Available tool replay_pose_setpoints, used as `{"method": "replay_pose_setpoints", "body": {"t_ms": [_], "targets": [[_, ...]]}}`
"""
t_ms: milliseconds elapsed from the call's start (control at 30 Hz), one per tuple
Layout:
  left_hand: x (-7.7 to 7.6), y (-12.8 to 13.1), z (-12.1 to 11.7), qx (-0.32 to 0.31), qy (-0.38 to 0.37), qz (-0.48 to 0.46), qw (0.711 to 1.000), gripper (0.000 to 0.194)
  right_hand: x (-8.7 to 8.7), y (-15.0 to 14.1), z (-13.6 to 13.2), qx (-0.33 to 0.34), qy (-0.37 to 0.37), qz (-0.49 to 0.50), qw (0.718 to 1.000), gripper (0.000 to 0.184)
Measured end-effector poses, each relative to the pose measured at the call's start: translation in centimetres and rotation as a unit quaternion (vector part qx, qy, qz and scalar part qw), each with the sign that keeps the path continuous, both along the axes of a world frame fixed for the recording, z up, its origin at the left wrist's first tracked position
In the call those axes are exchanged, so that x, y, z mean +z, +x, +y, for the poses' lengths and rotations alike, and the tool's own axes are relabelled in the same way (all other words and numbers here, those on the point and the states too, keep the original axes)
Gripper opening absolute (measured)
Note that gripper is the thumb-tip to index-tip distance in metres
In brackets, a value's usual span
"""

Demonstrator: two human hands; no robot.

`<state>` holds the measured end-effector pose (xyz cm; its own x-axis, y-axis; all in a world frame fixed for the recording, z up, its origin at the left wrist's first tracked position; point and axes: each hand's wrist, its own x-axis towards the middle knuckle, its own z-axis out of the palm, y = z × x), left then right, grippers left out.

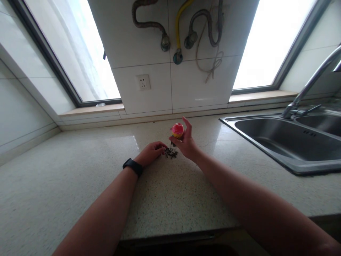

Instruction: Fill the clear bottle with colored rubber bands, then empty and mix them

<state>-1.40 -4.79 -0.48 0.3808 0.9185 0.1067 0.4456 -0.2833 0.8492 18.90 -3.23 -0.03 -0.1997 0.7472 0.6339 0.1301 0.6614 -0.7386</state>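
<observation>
Holding a round pink-and-yellow thing point(177, 130), the right hand point(189, 145) is well left of the metal sink point(314, 166). Speckled tabletop point(66, 177) spreads wide past the left hand point(151, 153), which reaches thin dark sticks point(172, 153); I can't tell its grip.

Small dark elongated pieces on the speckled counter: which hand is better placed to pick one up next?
Likely the left hand: its fingers reach the dark pieces, while the right hand holds a round pink-and-yellow object.
</observation>
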Motion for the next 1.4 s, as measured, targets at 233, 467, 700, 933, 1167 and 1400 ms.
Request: {"method": "replay_pose_setpoints", "body": {"t_ms": [233, 467, 700, 933, 1167, 1400], "targets": [[-0.1, 0.0, 0.0, 0.003, 0.009, 0.004, 1.0, 0.036, 0.5, 0.5, -0.8, -0.092, 0.056, -0.074, 0.991, 0.064], [-0.3, 0.1, 0.1, 0.01, 0.036, -0.014, 0.999, 0.044, 0.6, -0.2, -0.7, -0.057, 0.037, -0.015, 0.998, 0.069], [-0.2, 0.6, 0.0, -0.008, 0.132, 0.049, 0.99, 0.037, 0.6, -1.5, -0.6, 0.022, 0.007, 0.109, 0.994, 0.075], [0.3, 0.9, -0.5, 0.023, 0.158, 0.049, 0.986, 0.031, 1.7, -1.1, -1.2, 0.006, 0.059, 0.09, 0.994, 0.076], [-0.2, 0.7, 0.0, 0.023, 0.149, 0.009, 0.988, 0.036, 3.8, 1.1, -1.7, -0.101, 0.153, -0.037, 0.982, 0.07], [-0.3, 0.5, 0.1, 0.006, 0.153, 0.037, 0.987, 0.036, 4.5, 1.7, -2.4, -0.07, 0.191, -0.116, 0.972, 0.079]]}}
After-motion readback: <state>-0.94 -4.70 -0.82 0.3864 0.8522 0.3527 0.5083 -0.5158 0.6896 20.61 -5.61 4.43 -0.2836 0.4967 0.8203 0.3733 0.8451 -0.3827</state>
